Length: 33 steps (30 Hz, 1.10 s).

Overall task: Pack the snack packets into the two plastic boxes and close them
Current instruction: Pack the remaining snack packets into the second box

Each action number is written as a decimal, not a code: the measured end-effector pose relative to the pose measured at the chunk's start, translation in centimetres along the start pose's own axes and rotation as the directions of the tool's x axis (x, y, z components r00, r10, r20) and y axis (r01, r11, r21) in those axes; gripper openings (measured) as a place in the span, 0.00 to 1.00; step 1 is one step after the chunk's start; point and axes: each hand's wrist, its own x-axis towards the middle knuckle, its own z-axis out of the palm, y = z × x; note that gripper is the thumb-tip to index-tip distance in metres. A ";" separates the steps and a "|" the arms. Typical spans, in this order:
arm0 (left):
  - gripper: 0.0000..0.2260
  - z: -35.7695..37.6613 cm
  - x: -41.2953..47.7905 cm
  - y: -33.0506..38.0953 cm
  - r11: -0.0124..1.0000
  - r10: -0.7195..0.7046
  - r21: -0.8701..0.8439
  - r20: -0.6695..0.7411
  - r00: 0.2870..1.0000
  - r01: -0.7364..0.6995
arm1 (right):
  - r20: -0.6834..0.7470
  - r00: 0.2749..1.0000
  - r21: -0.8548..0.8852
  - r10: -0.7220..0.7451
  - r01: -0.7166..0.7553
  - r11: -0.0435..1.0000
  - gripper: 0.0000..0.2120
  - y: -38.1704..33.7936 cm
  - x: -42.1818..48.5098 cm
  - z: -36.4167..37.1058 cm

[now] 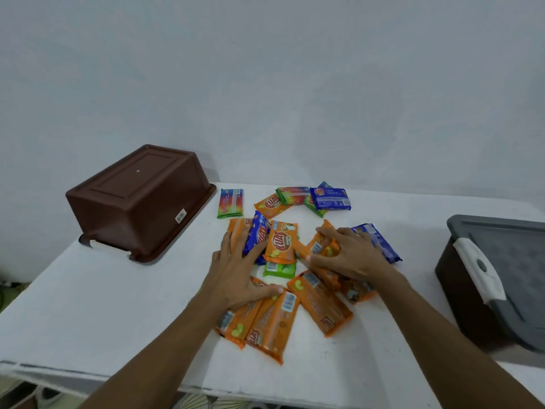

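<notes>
Several snack packets lie in a loose pile on the white table (103, 305): orange ones (320, 302), blue ones (331, 199), a rainbow one (231, 203) and a green one (278, 269). My left hand (236, 273) lies flat with spread fingers on the left side of the pile, over orange and blue packets. My right hand (351, 255) curls its fingers around an orange packet (320, 246) on the right side. A brown plastic box (138, 199) stands upside down at the back left. A second brown box with a grey lid (507, 261) and white latch sits at the right edge.
A plain white wall rises behind the table. The table's front edge runs across the bottom of the view, with the floor and some dark objects below at the lower left.
</notes>
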 end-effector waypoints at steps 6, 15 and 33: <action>0.54 0.9 -2.4 3.5 0.999 -0.036 -0.006 -0.025 0.999 0.036 | -0.044 0.999 -0.016 0.022 -0.023 1.000 0.54 1.8 -2.2 0.8; 0.42 -2.1 -2.6 0.8 0.991 0.027 0.127 0.007 1.000 -0.028 | -0.151 0.986 -0.164 -0.075 0.049 0.985 0.45 -3.4 -3.4 1.1; 0.34 -10.9 -9.3 -25.8 0.937 -0.090 -0.334 -0.520 0.849 -0.105 | -0.347 0.926 0.039 -0.145 0.169 0.985 0.32 -26.0 -0.5 7.3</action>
